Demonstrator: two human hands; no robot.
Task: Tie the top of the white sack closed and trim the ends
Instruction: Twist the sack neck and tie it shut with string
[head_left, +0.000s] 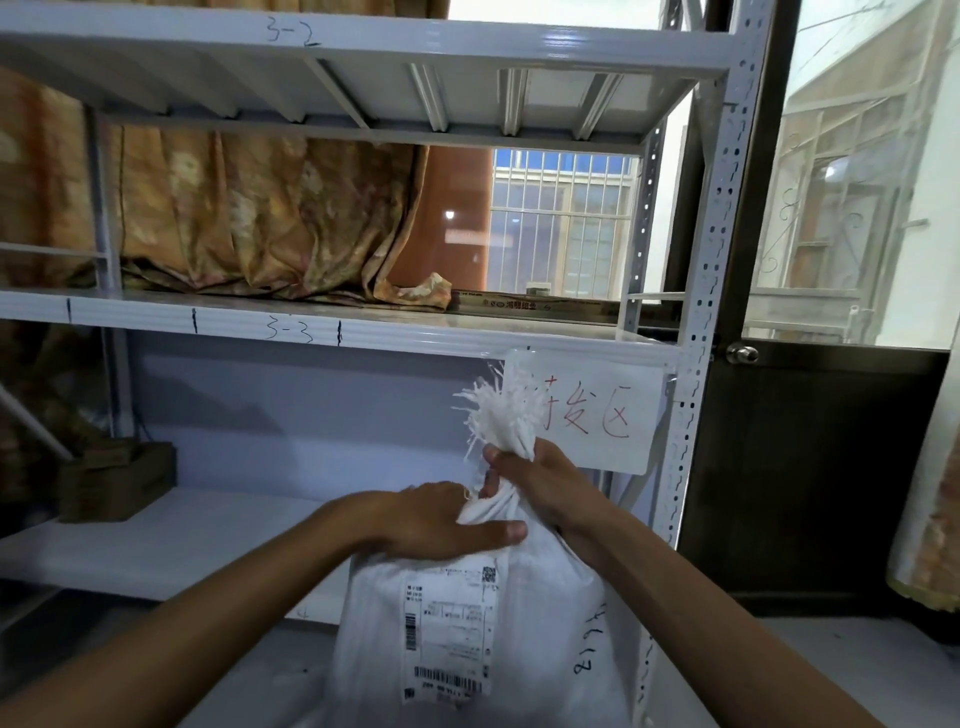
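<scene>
Woven white sack (467, 623): right hand (540, 483) clamps gathered frayed neck, left hand (441, 519) presses below.

Daylight entered through the window (561, 223) and glass door (857, 182) at far right, overexposing both. The lower shelving (332, 332) lay in soft shadow. Wide-angle distortion bowed the frame edges; the left margin was slightly blurred.

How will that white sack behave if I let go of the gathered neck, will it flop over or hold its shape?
The white sack looks like soft woven fabric, so its neck, bunched in the right hand, would probably splay open. The frayed ends suggest it sheds threads when handled. The wrinkled, bulging body under the left hand looks filled, so it may slump rather than tip.
</scene>
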